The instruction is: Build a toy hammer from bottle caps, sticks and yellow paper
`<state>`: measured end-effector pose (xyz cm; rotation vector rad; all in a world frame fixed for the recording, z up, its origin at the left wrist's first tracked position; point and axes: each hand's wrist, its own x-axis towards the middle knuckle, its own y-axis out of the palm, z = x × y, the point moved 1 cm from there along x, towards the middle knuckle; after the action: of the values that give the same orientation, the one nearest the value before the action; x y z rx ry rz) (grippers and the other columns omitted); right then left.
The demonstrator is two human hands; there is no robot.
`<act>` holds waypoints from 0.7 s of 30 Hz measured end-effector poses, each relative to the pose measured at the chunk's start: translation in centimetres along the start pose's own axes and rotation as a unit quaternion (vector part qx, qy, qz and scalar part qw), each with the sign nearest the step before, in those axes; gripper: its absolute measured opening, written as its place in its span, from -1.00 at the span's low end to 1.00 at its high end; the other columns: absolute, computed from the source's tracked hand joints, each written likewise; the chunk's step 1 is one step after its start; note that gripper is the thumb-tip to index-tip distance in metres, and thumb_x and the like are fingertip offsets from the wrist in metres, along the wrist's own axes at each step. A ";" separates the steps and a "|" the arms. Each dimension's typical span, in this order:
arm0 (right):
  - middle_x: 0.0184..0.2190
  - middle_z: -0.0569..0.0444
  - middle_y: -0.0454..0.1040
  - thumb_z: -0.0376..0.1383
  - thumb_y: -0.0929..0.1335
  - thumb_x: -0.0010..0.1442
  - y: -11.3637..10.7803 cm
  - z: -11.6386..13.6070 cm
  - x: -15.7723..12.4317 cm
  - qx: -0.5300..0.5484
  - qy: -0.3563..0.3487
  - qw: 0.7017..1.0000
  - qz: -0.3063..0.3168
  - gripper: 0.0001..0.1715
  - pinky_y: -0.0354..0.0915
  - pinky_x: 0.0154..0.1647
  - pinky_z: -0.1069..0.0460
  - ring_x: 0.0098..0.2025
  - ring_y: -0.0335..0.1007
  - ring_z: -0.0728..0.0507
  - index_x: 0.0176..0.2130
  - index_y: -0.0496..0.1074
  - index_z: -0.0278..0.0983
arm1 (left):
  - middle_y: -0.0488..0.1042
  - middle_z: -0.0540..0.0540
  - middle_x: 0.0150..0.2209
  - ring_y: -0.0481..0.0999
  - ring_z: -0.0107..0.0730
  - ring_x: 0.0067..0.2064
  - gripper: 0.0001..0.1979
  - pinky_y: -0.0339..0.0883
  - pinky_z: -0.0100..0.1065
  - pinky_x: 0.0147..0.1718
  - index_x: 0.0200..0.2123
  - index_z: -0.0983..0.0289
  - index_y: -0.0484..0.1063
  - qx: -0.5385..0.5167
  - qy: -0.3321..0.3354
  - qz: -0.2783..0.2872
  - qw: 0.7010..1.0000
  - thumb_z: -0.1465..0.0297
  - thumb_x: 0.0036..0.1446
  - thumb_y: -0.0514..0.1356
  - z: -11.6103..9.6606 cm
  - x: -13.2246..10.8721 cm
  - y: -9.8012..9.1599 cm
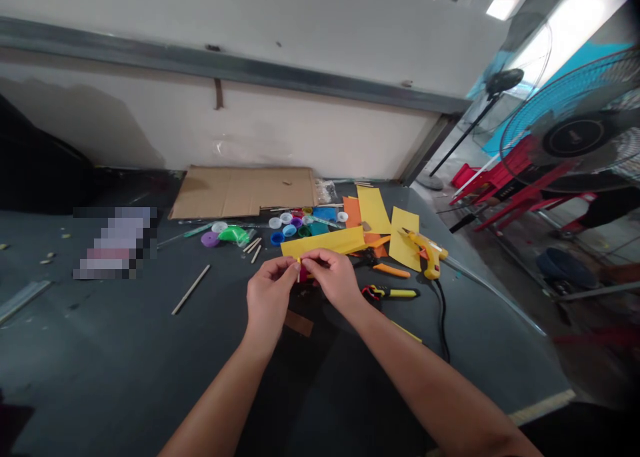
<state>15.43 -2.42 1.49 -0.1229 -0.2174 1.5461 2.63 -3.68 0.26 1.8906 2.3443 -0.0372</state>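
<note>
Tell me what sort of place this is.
Probably a simple craft workspace, perhaps a workshop or classroom: a hot glue gun and coloured card sheets lie with plastic bottle caps on a dark table, and a pedestal fan stands nearby.

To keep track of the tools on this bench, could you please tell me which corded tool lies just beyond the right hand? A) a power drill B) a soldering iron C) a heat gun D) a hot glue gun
D: the yellow hot glue gun lies beyond the right hand, its black cord trailing from the handle.
</note>
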 end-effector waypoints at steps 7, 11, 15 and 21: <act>-0.46 0.15 0.42 -0.24 0.38 0.02 0.0 -0.6 0.5 0.114 0.029 0.991 -0.058 -0.73 0.29 -0.61 0.11 -0.46 0.35 -0.04 -0.22 0.45 -0.26 | 0.50 0.14 -0.20 0.48 -0.30 -0.22 -0.63 0.37 -0.26 -0.19 -0.18 0.30 0.42 0.052 0.046 -0.005 0.998 0.20 -0.01 0.28 0.1 0.8 -0.2; -0.49 0.16 0.40 -0.22 0.40 -0.01 -0.6 -0.6 0.8 0.159 0.042 0.981 -0.102 -0.72 0.22 -0.67 0.14 -0.48 0.34 -0.03 -0.25 0.43 -0.27 | 0.45 0.18 -0.10 0.44 -0.21 -0.06 -0.67 0.30 -0.12 -0.03 -0.07 0.27 0.35 0.148 0.209 -0.042 0.966 0.24 0.14 0.16 -0.7 0.1 -0.7; -0.58 0.21 0.36 -0.25 0.42 -0.03 -1.2 -0.1 0.8 0.182 0.043 0.976 -0.113 -0.75 0.19 -0.67 0.15 -0.57 0.27 0.02 -0.29 0.42 -0.28 | 0.37 0.19 0.00 0.32 -0.10 0.09 -0.68 0.19 -0.02 0.08 -0.08 0.21 0.39 0.327 0.416 0.024 0.848 0.37 0.04 0.27 -1.1 -0.6 -0.9; -0.64 0.25 0.31 -0.25 0.44 0.00 -2.5 1.7 0.2 0.207 0.047 0.977 -0.029 -0.77 0.15 -0.68 0.16 -0.65 0.18 0.07 -0.30 0.43 -0.28 | 0.43 0.18 -0.09 0.40 -0.16 0.00 -0.78 0.28 -0.09 0.00 -0.14 0.23 0.42 0.289 0.423 -0.029 0.858 0.40 0.10 0.23 -1.6 -0.4 -1.2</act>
<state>17.47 -2.37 3.73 0.1385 0.1755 1.4916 1.42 -4.15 1.85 2.4705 3.2499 0.1293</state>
